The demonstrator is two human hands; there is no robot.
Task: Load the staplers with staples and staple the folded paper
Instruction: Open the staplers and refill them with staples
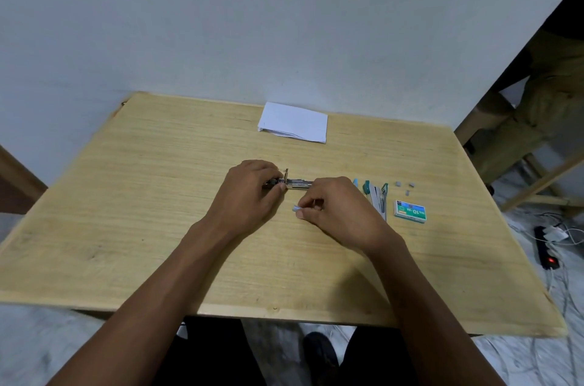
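A person sits at a pale wooden table (126, 196), both bare forearms reaching forward over it. Near the middle of the tabletop lies a small metal stapler (298, 184). It is opened, so that its long channel lies flat, and a short metal part stands upright at its left end. Everything else here is placed from that stapler.

The left hand (249, 192) is at the stapler's left end. Its fingers are curled over that end and its thumb is pressed against the near side, gripping it. The right hand (338, 211) sits just on the near side of the stapler's right end. Its thumb and forefinger pinch a small pale staple strip (295, 209), held just in front of the stapler. Whether the strip touches the stapler cannot be told. The remaining fingers of the right hand are curled in.

Just right of the stapler, past the right hand's knuckles, lie spare staplers (377, 200) with teal and pale blue parts, opened up. Their number is hard to tell. Further right a green box (410, 212) of staples lies flat, and just behind it are a few small grey staple bits (404, 187).

Behind the stapler and well apart from both hands, the folded white paper (294, 122) rests at the table's far edge by the wall. On the floor far to the right of the stapler is a black power strip (546, 251) with a red light, among pale cables.
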